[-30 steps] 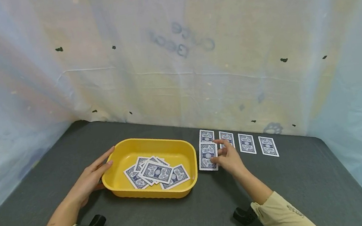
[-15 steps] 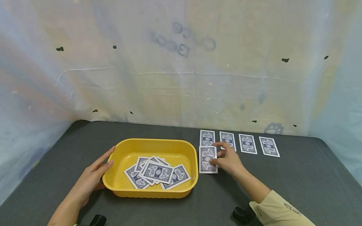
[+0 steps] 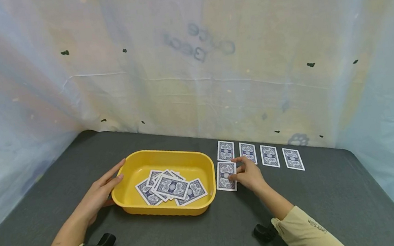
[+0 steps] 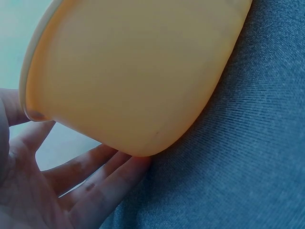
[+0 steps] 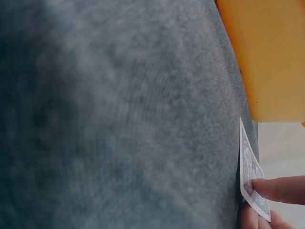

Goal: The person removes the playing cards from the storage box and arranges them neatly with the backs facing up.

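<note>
Right hand [image 3: 248, 175] slides lower, pinching card [image 3: 225, 176] mid-frame; left hand [image 3: 99, 192], fingers straight, rests against yellow tub [image 3: 161, 155].

Dark grey fabric-covered table [image 3: 339, 200] filling 6 o'clock, pale translucent plastic sheeting [image 3: 191, 78] as backdrop from 9 to 3 o'clock, faint mirrored lettering [image 3: 199, 44] at 12, soft even light

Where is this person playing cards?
Probably a makeshift tabletop booth: a grey fabric-covered table, pale plastic sheeting hung behind, and a yellow plastic tub of blue-backed playing cards.
</note>
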A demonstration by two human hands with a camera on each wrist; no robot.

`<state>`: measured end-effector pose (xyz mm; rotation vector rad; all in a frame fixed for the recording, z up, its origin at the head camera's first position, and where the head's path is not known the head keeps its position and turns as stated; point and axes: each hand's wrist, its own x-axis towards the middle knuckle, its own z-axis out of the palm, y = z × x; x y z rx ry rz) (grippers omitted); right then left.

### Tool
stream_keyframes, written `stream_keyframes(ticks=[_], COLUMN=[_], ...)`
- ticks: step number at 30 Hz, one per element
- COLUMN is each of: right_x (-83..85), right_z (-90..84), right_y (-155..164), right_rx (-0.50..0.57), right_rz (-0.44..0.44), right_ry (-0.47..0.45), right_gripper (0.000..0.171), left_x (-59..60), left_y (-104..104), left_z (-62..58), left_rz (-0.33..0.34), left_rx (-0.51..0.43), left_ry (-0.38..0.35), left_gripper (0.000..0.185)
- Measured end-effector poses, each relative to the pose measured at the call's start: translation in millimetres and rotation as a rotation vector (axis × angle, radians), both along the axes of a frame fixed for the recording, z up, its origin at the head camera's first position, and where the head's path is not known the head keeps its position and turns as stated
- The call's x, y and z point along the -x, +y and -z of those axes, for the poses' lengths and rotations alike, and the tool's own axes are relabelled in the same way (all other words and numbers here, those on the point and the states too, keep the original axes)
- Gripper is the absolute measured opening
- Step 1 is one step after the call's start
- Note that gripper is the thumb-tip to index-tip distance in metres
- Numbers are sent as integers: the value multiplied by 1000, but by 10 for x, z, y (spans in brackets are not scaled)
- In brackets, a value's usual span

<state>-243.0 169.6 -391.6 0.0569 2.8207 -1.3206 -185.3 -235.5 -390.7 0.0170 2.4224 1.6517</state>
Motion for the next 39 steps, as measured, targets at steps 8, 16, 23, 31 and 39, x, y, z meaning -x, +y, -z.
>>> stream_keyframes(ticks=[8, 16, 23, 31, 39], right_x=[15, 13, 11, 13, 27], right_z=[-3, -13, 3, 8, -71], right_y=[-2, -35, -52, -57, -129], right_rx=[-88, -149, -175, -162, -93], right_rz=[6, 14, 22, 11, 21], right_ry=[5, 35, 41, 37, 53], right_gripper=[50, 49, 48, 48, 36], left_x=[0, 15, 18, 9, 4], left_y=[2, -4, 1, 7, 11], left_z=[-6, -4, 1, -20, -1], left_rz=[6, 6, 19, -1, 10], left_rx=[-6, 2, -2, 7, 5], left_ry=[1, -6, -7, -20, -9], left_gripper=[63, 63, 62, 64, 62])
